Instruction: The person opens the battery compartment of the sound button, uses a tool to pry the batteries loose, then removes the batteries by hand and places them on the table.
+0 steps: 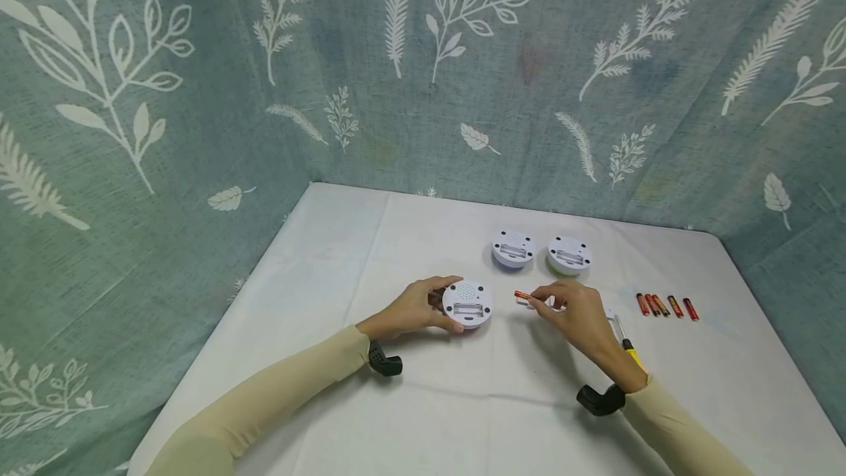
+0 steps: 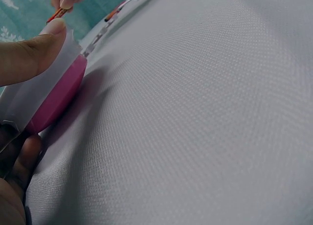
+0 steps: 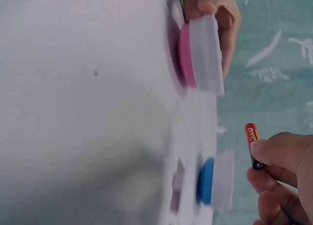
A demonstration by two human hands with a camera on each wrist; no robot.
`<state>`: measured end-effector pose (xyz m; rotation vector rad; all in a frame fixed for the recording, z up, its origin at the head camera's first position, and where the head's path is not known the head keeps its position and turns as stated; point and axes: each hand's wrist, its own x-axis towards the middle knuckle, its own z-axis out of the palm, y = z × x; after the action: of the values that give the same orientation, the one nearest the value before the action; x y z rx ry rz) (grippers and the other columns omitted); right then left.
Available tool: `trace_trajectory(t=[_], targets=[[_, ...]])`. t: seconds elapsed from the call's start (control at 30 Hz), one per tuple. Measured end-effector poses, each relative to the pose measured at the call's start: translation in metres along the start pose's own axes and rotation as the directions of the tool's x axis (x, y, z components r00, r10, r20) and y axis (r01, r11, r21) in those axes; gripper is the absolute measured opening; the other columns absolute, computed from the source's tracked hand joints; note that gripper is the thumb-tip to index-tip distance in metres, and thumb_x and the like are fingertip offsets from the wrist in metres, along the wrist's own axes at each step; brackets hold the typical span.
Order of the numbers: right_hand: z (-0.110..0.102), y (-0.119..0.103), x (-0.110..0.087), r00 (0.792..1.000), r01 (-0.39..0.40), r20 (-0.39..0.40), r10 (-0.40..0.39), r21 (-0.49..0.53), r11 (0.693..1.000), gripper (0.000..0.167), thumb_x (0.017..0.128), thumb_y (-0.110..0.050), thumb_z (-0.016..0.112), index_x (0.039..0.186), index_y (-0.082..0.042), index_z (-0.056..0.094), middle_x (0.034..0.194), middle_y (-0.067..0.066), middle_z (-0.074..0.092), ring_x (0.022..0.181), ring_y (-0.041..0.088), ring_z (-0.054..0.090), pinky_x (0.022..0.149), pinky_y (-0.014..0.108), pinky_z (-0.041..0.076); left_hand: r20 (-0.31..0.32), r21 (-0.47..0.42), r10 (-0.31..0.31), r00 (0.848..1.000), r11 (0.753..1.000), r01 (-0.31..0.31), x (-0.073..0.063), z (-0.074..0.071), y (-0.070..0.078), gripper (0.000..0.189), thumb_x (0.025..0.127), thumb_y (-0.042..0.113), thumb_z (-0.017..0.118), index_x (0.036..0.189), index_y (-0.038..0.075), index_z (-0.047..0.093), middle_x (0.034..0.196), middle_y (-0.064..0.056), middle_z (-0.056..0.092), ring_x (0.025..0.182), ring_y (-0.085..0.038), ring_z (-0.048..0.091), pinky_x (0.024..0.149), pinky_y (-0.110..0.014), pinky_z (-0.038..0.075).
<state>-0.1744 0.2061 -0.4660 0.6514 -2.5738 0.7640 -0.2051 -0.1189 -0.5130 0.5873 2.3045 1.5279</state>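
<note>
My left hand [image 1: 413,308] grips a round white device [image 1: 468,292] with a pink underside, thumb at its near edge and fingers round the far side. The device's flat face is turned up, showing dark feet, a speaker grille and a bare battery bay. Just to its right, my right hand [image 1: 578,314] pinches a small red and black battery [image 3: 252,133] between thumb and fingers, apart from the device. Small white pieces [image 1: 522,302] lie on the cloth below that hand, partly hidden by it.
Two similar devices, one blue-based [image 1: 513,247] and one green-based [image 1: 570,254], sit upside down farther back. Several red batteries [image 1: 675,306] lie at the right. A yellow and black screwdriver [image 1: 626,344] lies partly behind the right wrist. A patterned curtain [image 1: 410,131] borders the white table [image 1: 423,417].
</note>
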Motion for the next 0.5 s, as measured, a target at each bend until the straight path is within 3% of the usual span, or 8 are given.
trace_trajectory(t=[0.4, 0.5], targets=[[-0.035, 0.032, -0.021, 0.99, -0.127, -0.072, 0.123, -0.067, 0.99, 0.008, 0.084, -0.014, 0.086, 0.091, -0.011, 0.083, 0.087, 0.005, 0.075, 0.063, 0.012, 0.052, 0.051, 0.027, 0.036, 0.005, 0.01, 0.006, 1.0, 1.0, -0.006, 0.0, 0.0, -0.003, 0.097, 0.07, 0.037, 0.097, 0.153, 0.023, 0.05, 0.128, 0.005, 0.061, 0.105, -0.018, 0.062, 0.09, -0.033, 0.052], [-0.046, 0.039, -0.026, 0.982, -0.177, -0.081, 0.171, -0.077, 0.981, 0.009, 0.086, -0.015, 0.085, 0.093, -0.01, 0.082, 0.082, 0.005, 0.072, 0.059, 0.013, 0.048, 0.048, 0.027, 0.033, 0.004, -0.005, 0.007, 1.0, 1.0, -0.007, 0.0, 0.0, -0.002, 0.096, 0.07, 0.036, 0.097, 0.153, 0.024, 0.05, 0.128, 0.005, 0.061, 0.105, -0.018, 0.062, 0.091, -0.034, 0.051]])
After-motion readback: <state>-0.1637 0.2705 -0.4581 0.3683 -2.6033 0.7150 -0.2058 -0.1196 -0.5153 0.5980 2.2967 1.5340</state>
